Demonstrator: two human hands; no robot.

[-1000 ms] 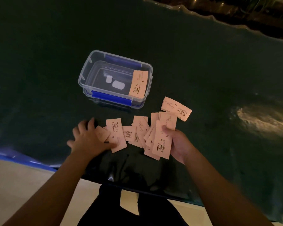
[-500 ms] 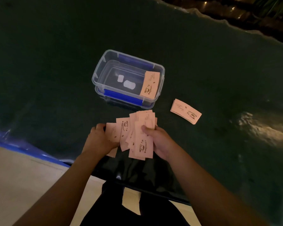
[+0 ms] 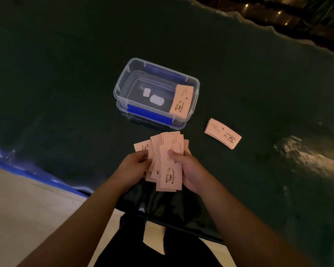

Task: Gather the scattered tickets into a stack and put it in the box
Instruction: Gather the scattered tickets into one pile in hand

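A loose bundle of pink paper tickets (image 3: 167, 157) with a coffee-cup print is held between both hands just in front of the box. My left hand (image 3: 132, 168) grips its left side; my right hand (image 3: 188, 168) grips the right side with the thumb on top. The clear plastic box (image 3: 123, 81) with blue clips stands open on the dark table. A small pile of tickets (image 3: 181, 101) leans inside its right end. Another small stack of tickets (image 3: 222, 133) lies on the table to the right of the box.
The table is covered with a dark green sheet (image 3: 66, 74) that ends at a wavy far edge. A blue table edge (image 3: 27, 170) runs at the near left, with pale floor below. A bright glare patch (image 3: 307, 155) lies at the right.
Both hands swept the spread-out tickets together and lifted them into one loose bundle. The stack at the right stayed on the table. The view shifted a little.
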